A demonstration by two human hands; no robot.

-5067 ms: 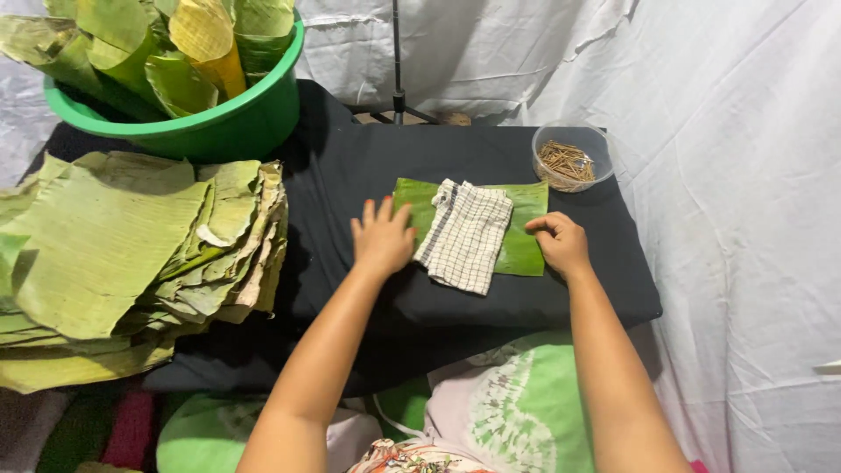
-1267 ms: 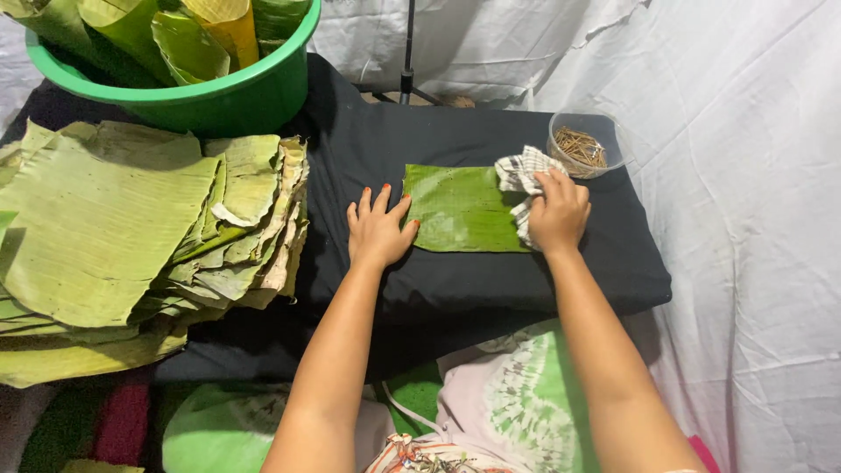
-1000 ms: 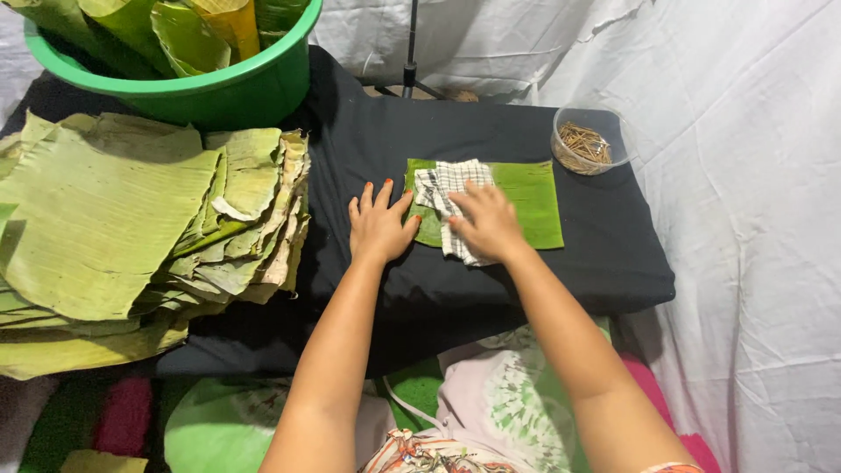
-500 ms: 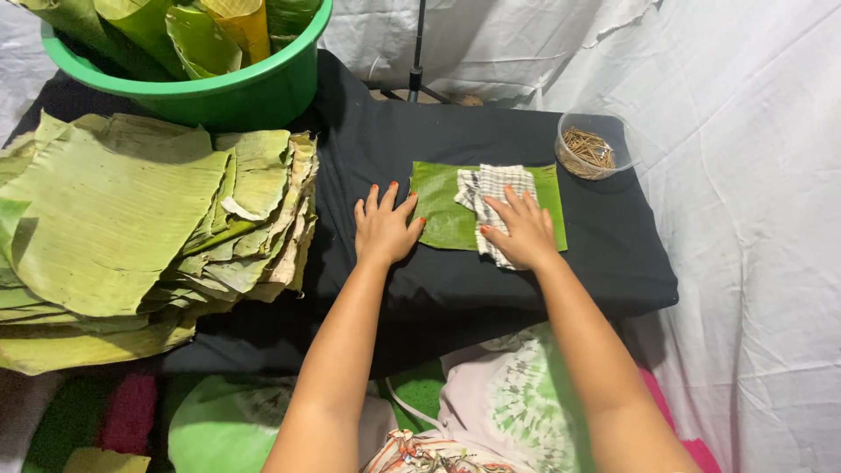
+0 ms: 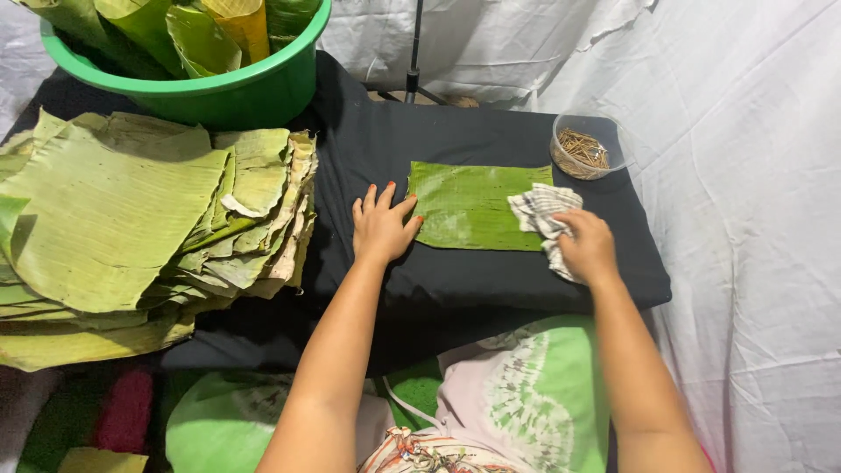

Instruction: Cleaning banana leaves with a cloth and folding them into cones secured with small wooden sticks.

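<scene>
Head camera looks down at two bare arms over a black cushion (image 5: pixel 491 289). On it lies a flat green leaf piece (image 5: pixel 473 206) shaped like a rectangle. The left hand (image 5: pixel 383 226) lies flat with its fingers spread apart, and its fingertips press down on the left edge of the leaf piece. The right hand (image 5: pixel 585 247) is curled over a checked cloth (image 5: pixel 543 215) and grips it (the cloth is white with dark lines). The cloth sits bunched up on the right end of the leaf piece and hangs a bit past its edge.

Near the far right corner of the cushion stands a small clear bowl (image 5: pixel 584 147) with thin brown sticks inside. It is near the cloth but not touching it.

To the left is a big stack of leaves (image 5: pixel 131 228), flat and torn at the edges, well apart from the left hand. Behind the stack stands a green tub (image 5: pixel 201 88) with more rolled leaves sticking up out of it. White sheets (image 5: pixel 753 175) hang behind and on the right.
</scene>
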